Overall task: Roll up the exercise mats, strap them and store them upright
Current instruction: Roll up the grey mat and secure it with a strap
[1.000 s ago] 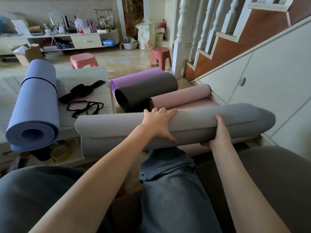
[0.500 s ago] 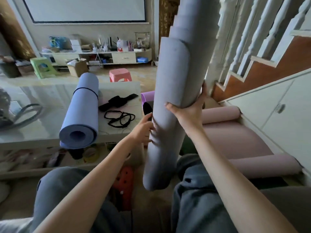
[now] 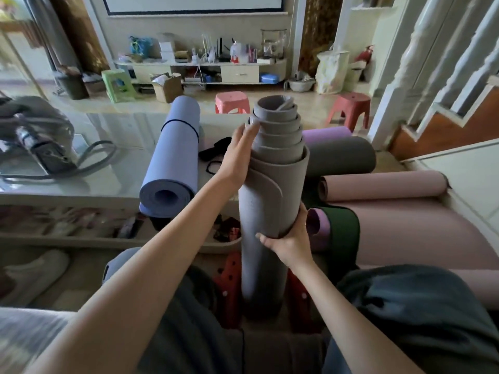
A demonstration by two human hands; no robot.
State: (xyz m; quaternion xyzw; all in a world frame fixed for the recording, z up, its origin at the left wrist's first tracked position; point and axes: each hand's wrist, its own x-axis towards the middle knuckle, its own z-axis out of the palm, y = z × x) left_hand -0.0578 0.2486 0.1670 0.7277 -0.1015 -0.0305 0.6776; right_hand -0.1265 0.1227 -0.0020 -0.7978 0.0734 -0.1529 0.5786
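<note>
A rolled grey mat [image 3: 266, 211] stands upright between my knees, its inner layers telescoped out at the top. My left hand [image 3: 239, 155] lies against the upper left side of the roll, fingertips at the protruding layers. My right hand [image 3: 290, 238] grips the roll lower down from the right. A blue rolled mat [image 3: 172, 157] with a dark strap round it lies on the glass table [image 3: 81, 179]. Black straps [image 3: 213, 152] lie on the table behind my left hand.
To the right lie a purple and dark grey roll [image 3: 340, 155], a pink mat [image 3: 383, 184] partly unrolled, and a purple-green roll [image 3: 332, 230]. A bag [image 3: 40, 141] sits on the table's left. Red stools [image 3: 349, 109] stand beyond; the staircase [image 3: 445, 103] rises at right.
The grey mat went from lying across my lap to standing on end. Its top has come down into view, and my left hand has slid up to the telescoped top.
</note>
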